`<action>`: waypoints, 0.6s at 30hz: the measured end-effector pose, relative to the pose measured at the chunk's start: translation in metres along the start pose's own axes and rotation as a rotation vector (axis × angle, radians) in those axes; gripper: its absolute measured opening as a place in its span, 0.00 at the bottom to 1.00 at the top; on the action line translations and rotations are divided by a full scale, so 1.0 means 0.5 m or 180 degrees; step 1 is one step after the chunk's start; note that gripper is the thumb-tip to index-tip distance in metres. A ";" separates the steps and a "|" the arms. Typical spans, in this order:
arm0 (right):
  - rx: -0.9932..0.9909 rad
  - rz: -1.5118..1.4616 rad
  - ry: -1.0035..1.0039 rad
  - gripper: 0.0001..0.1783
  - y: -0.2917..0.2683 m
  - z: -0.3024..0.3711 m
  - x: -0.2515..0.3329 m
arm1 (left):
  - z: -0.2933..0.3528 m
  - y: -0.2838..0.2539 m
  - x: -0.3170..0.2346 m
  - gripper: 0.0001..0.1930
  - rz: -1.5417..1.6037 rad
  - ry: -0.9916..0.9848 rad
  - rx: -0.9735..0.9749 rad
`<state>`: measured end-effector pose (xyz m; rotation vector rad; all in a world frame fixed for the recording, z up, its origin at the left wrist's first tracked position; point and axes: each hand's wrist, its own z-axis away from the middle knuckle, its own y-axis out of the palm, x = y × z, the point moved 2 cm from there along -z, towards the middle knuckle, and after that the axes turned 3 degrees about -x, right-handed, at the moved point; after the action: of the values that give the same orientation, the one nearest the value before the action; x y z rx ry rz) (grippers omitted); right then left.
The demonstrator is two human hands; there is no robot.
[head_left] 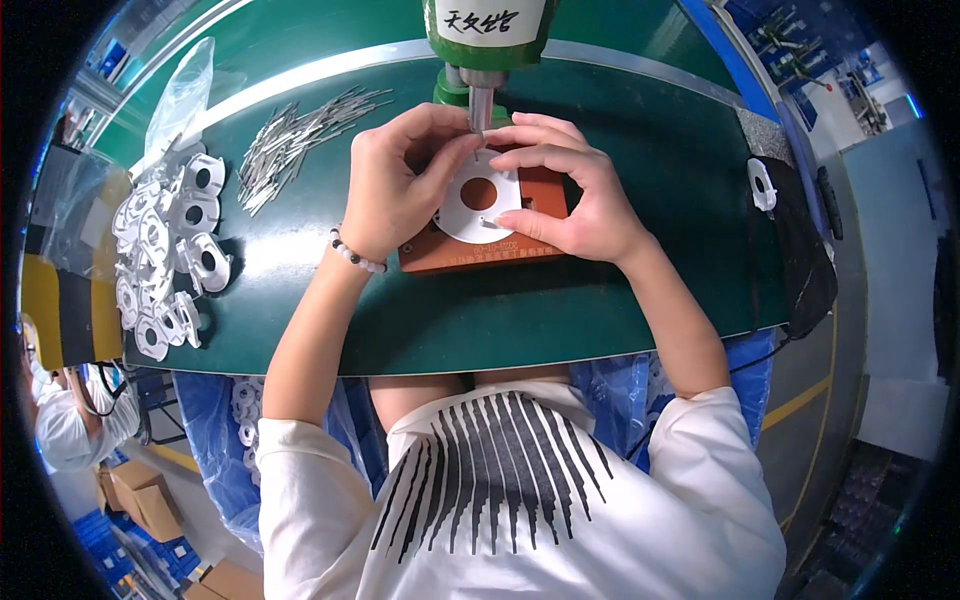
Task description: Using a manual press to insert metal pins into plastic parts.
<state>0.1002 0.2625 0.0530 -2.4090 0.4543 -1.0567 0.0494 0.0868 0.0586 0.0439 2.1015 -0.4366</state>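
Observation:
A white round plastic part (505, 180) with a large central hole lies on an orange-brown block (430, 252) under the press. My right hand (585, 195) grips the part from the right, thumb at its near edge and fingers along its far side. At the far side of the part, my left hand (395, 185) is closed in a pinch on what looks like a thin metal pin (478, 153), mostly covered by the fingertips. The steel press tip (481, 105) is just above these fingers.
Thin metal pins (290, 145) lie heaped at the back left, beside a pile of white plastic parts (155, 235) and a clear bag (182, 105). The green press head (487, 45) overhangs the table (280, 325). A black bag (805, 250) with a white part (762, 185) is at right.

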 end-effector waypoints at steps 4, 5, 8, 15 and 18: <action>0.0031 0.0014 0.0026 0.23 0.000 0.001 -0.001 | -0.001 -0.003 -0.013 0.05 -0.0325 0.0190 0.0069; 0.0041 0.0004 0.0026 0.23 -0.001 0.001 -0.002 | -0.001 -0.003 -0.018 0.05 -0.0488 0.0223 0.0090; 0.0064 -0.0007 0.0036 0.23 0.000 0.000 -0.001 | 0.001 -0.006 -0.025 0.07 -0.0678 0.0376 0.0079; 0.0060 0.0008 0.0038 0.23 0.000 -0.001 -0.001 | 0.001 -0.006 -0.027 0.07 -0.0816 0.0547 0.0002; 0.0057 0.0008 0.0028 0.23 0.001 -0.001 0.000 | 0.000 -0.006 -0.027 0.08 -0.0786 0.0489 0.0038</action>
<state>0.0995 0.2620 0.0531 -2.3883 0.4488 -1.0661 0.0561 0.0859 0.0708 -0.1823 2.2652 -0.6099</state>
